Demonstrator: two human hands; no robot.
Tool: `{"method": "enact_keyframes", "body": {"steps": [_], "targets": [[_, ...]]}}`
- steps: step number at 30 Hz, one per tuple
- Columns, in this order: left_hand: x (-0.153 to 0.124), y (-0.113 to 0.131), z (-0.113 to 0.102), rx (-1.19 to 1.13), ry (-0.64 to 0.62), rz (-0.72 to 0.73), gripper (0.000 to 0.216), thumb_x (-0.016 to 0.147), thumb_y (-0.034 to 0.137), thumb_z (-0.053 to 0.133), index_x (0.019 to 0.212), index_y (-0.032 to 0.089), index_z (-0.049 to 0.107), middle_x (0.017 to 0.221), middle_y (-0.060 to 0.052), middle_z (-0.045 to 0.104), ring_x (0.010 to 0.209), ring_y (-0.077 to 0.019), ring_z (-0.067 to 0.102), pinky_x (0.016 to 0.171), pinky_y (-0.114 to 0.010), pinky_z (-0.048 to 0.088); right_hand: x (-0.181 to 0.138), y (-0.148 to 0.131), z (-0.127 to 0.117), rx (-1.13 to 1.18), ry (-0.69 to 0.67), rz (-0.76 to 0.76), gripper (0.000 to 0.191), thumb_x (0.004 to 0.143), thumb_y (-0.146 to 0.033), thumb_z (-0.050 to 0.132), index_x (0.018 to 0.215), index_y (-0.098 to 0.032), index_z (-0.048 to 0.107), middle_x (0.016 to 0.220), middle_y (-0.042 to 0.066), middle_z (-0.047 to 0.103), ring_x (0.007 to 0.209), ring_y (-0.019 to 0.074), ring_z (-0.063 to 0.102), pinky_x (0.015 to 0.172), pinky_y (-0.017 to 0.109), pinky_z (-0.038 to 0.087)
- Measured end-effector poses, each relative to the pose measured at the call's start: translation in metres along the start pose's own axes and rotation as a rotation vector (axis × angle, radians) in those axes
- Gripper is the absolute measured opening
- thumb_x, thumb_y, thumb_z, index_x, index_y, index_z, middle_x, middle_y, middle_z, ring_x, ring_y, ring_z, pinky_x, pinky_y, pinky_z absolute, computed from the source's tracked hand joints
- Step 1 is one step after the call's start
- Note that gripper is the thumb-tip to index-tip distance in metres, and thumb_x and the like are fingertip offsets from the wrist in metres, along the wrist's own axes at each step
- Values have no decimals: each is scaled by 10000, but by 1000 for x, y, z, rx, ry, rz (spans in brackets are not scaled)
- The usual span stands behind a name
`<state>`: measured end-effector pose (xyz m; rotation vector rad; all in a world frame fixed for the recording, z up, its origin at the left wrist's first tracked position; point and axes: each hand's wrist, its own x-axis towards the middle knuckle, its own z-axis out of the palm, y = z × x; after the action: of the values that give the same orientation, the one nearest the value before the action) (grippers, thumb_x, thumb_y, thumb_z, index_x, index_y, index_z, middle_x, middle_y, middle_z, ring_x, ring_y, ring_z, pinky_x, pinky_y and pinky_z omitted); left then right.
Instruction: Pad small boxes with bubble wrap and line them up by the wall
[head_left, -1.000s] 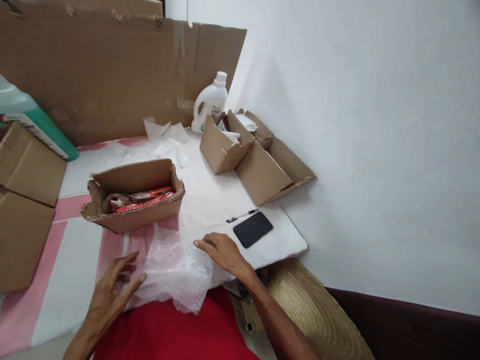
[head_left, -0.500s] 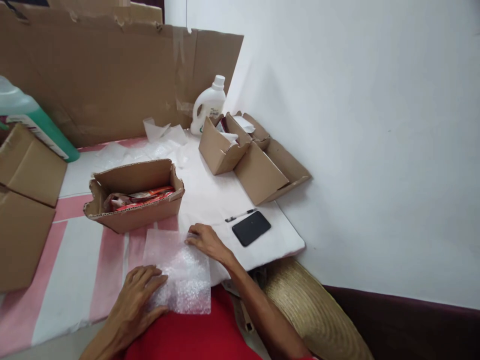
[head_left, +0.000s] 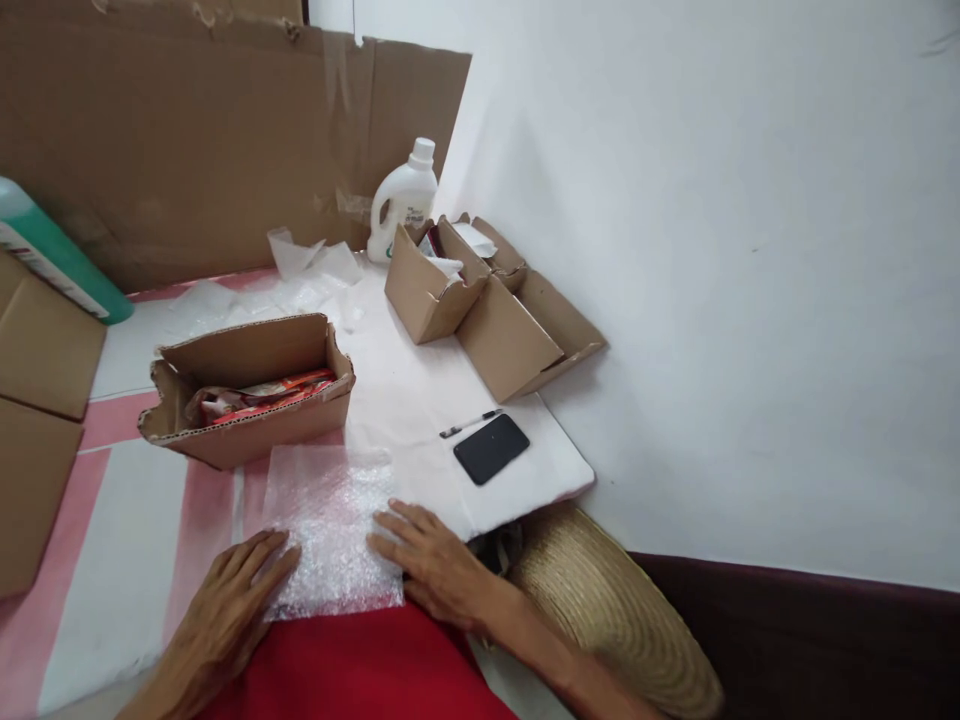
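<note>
Now both hands lie flat, grip released: left hand (head_left: 232,600) and right hand (head_left: 427,565) press the bubble wrap (head_left: 330,525) on the table's near edge. Smooth outward, corners pinned, I'd say.

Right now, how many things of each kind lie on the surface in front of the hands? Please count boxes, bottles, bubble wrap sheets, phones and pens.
Open cardboard boxes: 2, the near box and the far box
Bottles: 2, the white bottle and the green bottle
Bubble wrap sheet: 1
Black phone: 1
Pen: 1
Total: 7
</note>
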<state>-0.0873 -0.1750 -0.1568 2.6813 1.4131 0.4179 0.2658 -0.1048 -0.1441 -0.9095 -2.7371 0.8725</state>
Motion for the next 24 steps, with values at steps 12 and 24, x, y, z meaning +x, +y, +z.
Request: {"method": "enact_keyframes", "body": {"steps": [12,24], "targets": [[38,19,-28,-673,97,-656,341,942,524,527,909,238,709,851,-25,742,777,-202,705,687,-268,557,27,-12,6,595,436,411,312,993,-346,513,721,-199,559,668,-39,519,642,127,474,615,241,361],[63,6,-8,-392,191,-984,625,822,733,481,1113,199,628,987,-81,689,784,-236,652,747,-368,524,51,3,25,166,500,594,129,975,-280,526,978,-204,631,796,28,645,718,198,605,700,295,457]]}}
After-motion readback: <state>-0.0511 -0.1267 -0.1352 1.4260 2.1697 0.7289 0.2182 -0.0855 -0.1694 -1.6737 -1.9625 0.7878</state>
